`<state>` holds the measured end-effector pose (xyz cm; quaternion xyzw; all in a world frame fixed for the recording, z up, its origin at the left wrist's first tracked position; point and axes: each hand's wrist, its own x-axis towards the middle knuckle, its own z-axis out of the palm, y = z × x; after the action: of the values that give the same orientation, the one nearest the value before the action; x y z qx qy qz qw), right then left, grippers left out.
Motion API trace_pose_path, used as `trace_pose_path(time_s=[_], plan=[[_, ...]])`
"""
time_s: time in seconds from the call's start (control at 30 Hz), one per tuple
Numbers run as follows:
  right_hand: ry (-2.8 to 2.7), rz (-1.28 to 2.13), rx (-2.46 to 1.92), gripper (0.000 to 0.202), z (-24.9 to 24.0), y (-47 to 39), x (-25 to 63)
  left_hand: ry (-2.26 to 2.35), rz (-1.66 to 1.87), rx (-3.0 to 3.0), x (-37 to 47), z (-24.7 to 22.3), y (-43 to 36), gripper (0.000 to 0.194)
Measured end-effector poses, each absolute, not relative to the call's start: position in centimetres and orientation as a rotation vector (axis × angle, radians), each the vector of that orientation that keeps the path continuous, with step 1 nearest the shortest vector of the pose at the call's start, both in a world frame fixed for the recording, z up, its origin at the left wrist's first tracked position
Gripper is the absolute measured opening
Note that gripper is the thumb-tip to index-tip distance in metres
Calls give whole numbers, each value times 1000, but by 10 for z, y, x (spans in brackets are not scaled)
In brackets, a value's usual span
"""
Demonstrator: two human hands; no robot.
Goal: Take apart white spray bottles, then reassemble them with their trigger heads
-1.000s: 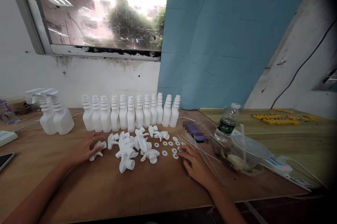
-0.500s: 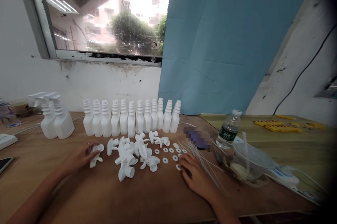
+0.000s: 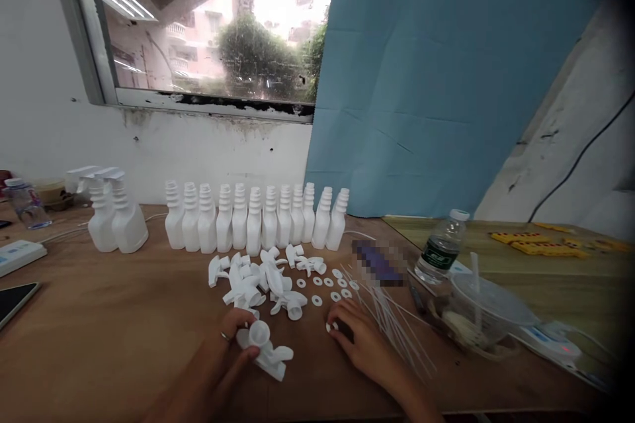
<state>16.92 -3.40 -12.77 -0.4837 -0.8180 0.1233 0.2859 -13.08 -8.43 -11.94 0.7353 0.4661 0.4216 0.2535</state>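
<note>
My left hand [image 3: 229, 350] is closed around a white trigger sprayer head [image 3: 268, 353], its round collar facing up toward me. To the right, my right hand [image 3: 364, 337] pinches a small white washer [image 3: 331, 327] between thumb and fingertips. Several more flat white washers [image 3: 316, 300] lie scattered just beyond that hand. A pile of white sprayer heads [image 3: 245, 284] sits on the table past my left hand. Thin white tubes [image 3: 391, 324] are spread out beside my right hand.
A row of white bottles without tops [image 3: 254, 224] stands near the wall. Two bottles with sprayers [image 3: 129, 221] are at left, near a phone [image 3: 17, 300]. On the right stand a water bottle [image 3: 439, 251] and a plastic bowl [image 3: 489, 304]. Yellow pieces [image 3: 540, 244] lie farther right.
My left hand has brought the sprayer head rightward and nearer to me, turning its collar up. My right hand has drawn slightly back with a washer picked from the group. The view has shifted slightly.
</note>
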Motion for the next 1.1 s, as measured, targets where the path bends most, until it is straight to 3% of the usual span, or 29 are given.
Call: trace_pose_path(time_s=[0.23, 0.6, 0.77, 1.1], plan=[[-1913, 529, -970, 8, -126, -56, 129, 1257, 935, 2084, -115, -132, -88, 24], [-2239, 298, -580, 27, -113, -75, 88, 1190, 923, 2293, -118, -144, -84, 20], [-2280, 320, -582, 31, -119, -74, 93, 1189, 956, 2259, -120, -151, -83, 33], [-2285, 234, -853, 24, -126, -79, 89, 1051, 883, 2528, -117, -135, -83, 28]])
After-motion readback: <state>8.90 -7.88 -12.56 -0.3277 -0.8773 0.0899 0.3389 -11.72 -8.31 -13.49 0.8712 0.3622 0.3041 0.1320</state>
